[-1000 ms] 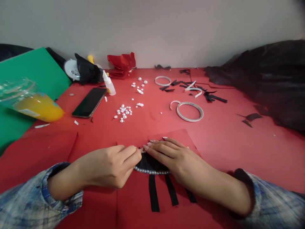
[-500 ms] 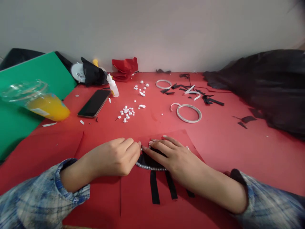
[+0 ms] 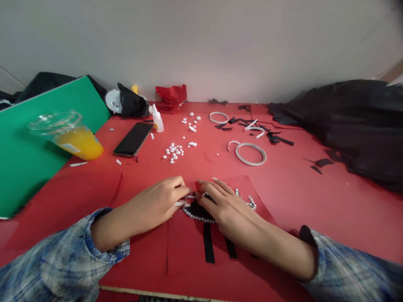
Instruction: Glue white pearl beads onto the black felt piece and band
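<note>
A black cut-out piece (image 3: 198, 209) edged with a string of pearl beads (image 3: 200, 218) lies on a red sheet (image 3: 185, 256). At its left edge, my left hand (image 3: 162, 199) is closed, thumb and fingertips pinching the bead string. My right hand (image 3: 225, 207) lies over the piece with fingers stretched out, pressing on it and hiding much of it. More of the bead string emerges beyond the right hand's knuckles. Below the piece run black strips (image 3: 208, 243), partly covered by my right forearm.
Loose white pearls (image 3: 173, 152) lie ahead, near a phone (image 3: 134, 139) and a small glue bottle (image 3: 158, 119). White tape rings (image 3: 251, 154) and black scraps (image 3: 280, 138) sit right of them. A cup of orange drink (image 3: 80, 142) leans at left by a green board (image 3: 19, 155). Black plastic (image 3: 352, 121) covers the far right.
The view has tilted and shifted slightly. My left fingers have changed their pinch at the beads' left edge. More of the bead string now shows past my right hand, which stays on the piece.
</note>
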Demonstrator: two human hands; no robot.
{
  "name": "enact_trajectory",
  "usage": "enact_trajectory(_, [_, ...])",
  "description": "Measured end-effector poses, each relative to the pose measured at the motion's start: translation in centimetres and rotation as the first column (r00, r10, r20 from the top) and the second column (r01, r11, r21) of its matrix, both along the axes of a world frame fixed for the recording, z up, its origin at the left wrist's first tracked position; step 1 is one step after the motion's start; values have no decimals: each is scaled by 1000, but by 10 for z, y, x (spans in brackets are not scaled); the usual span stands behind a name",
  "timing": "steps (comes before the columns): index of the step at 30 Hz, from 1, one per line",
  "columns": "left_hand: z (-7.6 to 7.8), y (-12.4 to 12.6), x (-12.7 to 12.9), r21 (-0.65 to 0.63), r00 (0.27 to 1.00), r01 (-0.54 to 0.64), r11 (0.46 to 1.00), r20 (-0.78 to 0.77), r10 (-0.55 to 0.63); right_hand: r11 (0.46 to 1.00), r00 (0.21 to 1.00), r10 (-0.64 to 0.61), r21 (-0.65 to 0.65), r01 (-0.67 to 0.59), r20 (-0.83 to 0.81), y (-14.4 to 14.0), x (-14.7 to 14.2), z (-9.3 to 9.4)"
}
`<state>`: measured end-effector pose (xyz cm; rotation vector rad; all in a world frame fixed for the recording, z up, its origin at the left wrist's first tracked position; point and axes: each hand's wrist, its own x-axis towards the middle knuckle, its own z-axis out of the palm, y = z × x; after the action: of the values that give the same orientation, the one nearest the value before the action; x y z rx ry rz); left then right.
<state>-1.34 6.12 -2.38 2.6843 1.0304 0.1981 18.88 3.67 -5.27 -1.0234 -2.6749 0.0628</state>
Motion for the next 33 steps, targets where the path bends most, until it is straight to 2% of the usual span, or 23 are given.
enact_trajectory(3, [-3, 1, 1, -92, 991, -58, 994, 113, 69, 999, 993, 37, -2, -37, -114, -1, 5, -10])
enact_trajectory(7, [-8, 1, 7, -86, 970, -114, 990, 203, 130, 999, 983, 38, 2, -39, -181, 0, 6, -14])
enact_trajectory(15, [-13, 3, 10, -50, 933, -68, 996, 350, 81, 998, 981, 52, 40, -45, -188, -1, 5, -13])
enact_trajectory(26, [-20, 9, 12, -92, 946, -102, 991, 300, 125, 999, 974, 48, 30, -42, -219, -2, 3, -12])
enact_trajectory(33, [-19, 11, 12, -116, 951, -136, 984, 263, 162, 998, 973, 56, 34, -49, -225, -3, 4, -13])
